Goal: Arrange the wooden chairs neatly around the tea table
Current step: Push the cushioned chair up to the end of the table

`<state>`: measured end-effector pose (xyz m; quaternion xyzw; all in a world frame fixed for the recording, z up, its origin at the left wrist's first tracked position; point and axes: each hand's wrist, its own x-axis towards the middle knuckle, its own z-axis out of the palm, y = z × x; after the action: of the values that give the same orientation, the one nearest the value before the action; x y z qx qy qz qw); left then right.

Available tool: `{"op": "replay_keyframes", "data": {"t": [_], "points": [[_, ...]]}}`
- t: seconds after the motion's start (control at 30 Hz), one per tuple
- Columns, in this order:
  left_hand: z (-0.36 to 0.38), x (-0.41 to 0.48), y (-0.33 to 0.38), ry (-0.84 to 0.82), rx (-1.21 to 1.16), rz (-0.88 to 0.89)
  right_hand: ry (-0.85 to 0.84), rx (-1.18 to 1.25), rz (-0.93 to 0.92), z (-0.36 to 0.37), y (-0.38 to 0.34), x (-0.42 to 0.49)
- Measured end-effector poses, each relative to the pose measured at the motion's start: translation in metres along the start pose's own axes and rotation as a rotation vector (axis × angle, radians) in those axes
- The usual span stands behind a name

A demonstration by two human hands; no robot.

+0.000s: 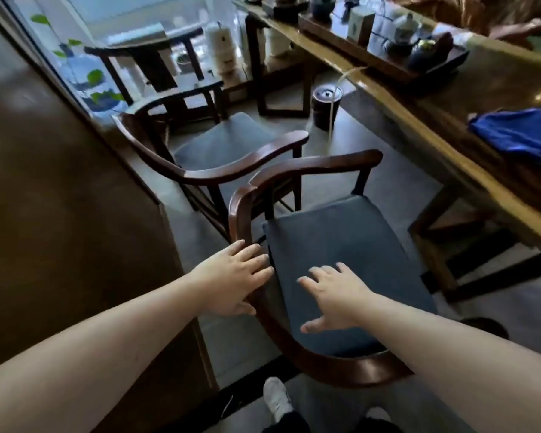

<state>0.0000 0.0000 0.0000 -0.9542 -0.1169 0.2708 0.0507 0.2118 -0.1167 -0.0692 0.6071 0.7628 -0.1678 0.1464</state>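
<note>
So both hands are out over the nearest wooden chair (341, 245), the one with the dark blue seat cushion (350, 264) and curved rail; left hand (231, 281) lies flat on the rail at the chair's left back corner, fingers spread and straight, not curled round it; right hand (334, 295) hovers over the cushion near its back edge, fingers splayed open, and I can't tell if it touches the fabric. That chair sits just off the long edge of the tea table (450, 98), angled a bit; a second chair (219, 151) stands just beyond it, armrests nearly touching; a third chair (156, 67) is further back by the window. Blue cloth (519, 132) lies on the table's near edge; tea tray (388, 67) with pots sits further along.
</note>
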Motion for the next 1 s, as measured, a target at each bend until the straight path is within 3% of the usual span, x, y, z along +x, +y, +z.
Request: {"op": "replay_keyframes", "data": {"t": [0.23,0.4,0.7,0.9,1.0], "points": [[0.027,0.028,-0.005,-0.137,0.074,0.101,-0.388,0.192,0.054,0.066,-0.006,-0.004],[0.039,0.045,0.005,-0.143,0.119,0.038,-0.744,0.475,0.072,0.09,0.002,-0.009],[0.045,0.045,0.02,-0.073,0.159,0.018,-0.672,0.481,0.039,0.101,0.007,-0.032],[0.011,0.068,0.081,0.085,0.066,0.107,-0.735,0.364,0.112,0.091,0.068,-0.095],[-0.012,0.086,0.116,0.083,0.015,0.145,-0.769,0.298,0.17,0.096,0.101,-0.125]]}}
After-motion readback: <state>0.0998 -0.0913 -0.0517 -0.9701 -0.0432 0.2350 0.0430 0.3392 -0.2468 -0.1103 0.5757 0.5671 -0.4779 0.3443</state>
